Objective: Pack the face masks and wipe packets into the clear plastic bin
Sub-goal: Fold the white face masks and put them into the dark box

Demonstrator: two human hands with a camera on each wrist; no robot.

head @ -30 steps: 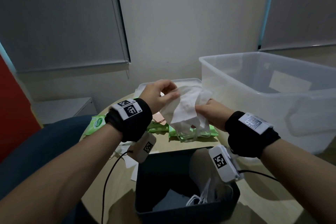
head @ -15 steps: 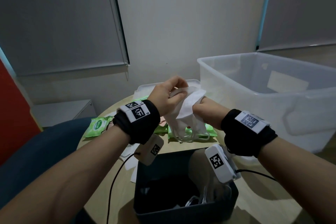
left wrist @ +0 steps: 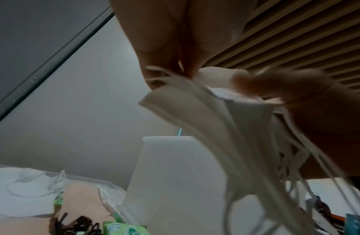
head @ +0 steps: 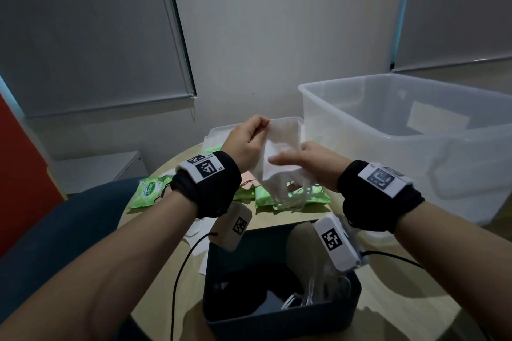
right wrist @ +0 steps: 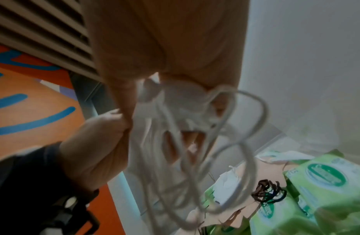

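Face masks, a white folded stack (head: 279,152) with dangling elastic loops, are hanging above the round wooden table (head: 388,299), left of the large clear plastic bin (head: 415,147). We are pinching the top edge with our left hand (head: 246,144) while our right hand (head: 310,163) is closing around the lower part. We are judging that the loops may be snagging the dark square box (head: 277,324) below, or single masks sliding out. On the green wipe packets (head: 149,191) the lettering is looking like "SaniCare", though too small to be sure.

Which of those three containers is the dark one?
The small bin nearest the person, below both wrists. The big bin at right and the shallow tray behind are clear plastic.
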